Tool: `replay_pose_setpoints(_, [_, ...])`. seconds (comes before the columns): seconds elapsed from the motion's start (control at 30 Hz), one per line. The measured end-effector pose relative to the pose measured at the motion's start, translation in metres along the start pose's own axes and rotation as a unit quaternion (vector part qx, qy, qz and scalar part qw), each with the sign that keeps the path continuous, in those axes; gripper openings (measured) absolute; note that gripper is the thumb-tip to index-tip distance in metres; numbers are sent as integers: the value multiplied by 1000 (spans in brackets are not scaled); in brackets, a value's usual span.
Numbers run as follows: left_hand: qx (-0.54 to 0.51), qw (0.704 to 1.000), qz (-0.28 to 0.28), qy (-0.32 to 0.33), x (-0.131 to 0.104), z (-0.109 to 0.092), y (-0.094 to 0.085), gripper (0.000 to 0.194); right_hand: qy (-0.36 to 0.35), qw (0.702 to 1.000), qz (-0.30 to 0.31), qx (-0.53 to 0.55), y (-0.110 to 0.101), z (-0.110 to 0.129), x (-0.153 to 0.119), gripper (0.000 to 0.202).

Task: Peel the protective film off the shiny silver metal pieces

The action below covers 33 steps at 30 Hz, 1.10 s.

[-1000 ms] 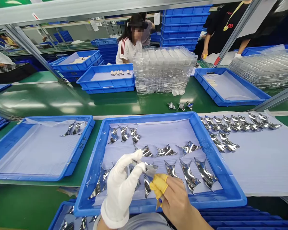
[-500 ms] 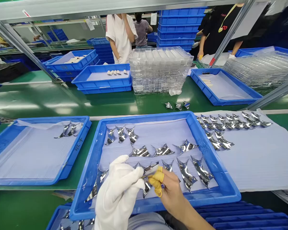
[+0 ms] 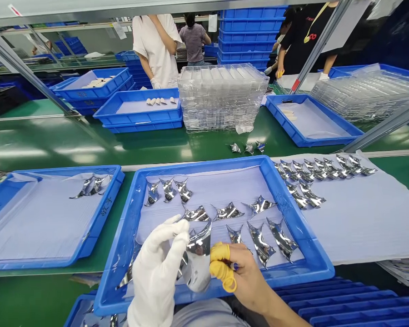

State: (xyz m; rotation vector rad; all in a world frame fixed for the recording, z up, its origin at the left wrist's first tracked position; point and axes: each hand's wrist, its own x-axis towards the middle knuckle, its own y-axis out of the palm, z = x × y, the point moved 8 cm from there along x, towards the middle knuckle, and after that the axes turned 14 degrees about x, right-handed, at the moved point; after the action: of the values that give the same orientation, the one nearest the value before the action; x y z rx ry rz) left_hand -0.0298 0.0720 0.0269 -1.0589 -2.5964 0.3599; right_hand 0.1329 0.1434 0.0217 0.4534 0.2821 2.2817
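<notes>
On the green tabletop [image 3: 150, 150] sat a blue tray [image 3: 199, 166]; over it, the gloved left hand [image 3: 158, 268] grasped a shiny piece [image 3: 200, 245] between its fingers. The right hand [image 3: 241, 272], fingers clenched around a slim tool [image 3: 234, 266], touched the piece's edge.

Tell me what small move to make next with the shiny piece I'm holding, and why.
I'd probably tilt the shiny piece a little with the left hand, above the blue tray. The white glove grips it, the yellow-covered fingertips of the right hand sit at its edge, and reflections cover its curved face, so a slight change of angle might make the surface easier to judge.
</notes>
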Motion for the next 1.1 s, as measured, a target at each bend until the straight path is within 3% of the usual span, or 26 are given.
replay_pose_setpoints(0.1, [-20,995,8,-95,1,7,3,26,57,998,-9,30,0,-2,-1,43])
replay_pose_setpoints(0.23, [-49,990,9,-134,3,7,8,33,120,988,-23,91,-1,-11,-5,42])
replay_pose_setpoints(0.57, [-71,995,3,-68,7,-5,13,16,281,911,-84,289,5,-52,-14,53])
replay_pose_setpoints(0.77, [-47,998,19,-30,9,-19,14,13,271,909,-105,299,2,-53,-15,51])
replay_pose_setpoints(0.93, [-69,990,75,-95,14,-17,19,26,226,923,-122,286,0,-43,-13,49])
replay_pose_setpoints(1.1, [-64,986,78,-132,12,-3,18,34,203,933,-126,269,0,-35,-12,48])
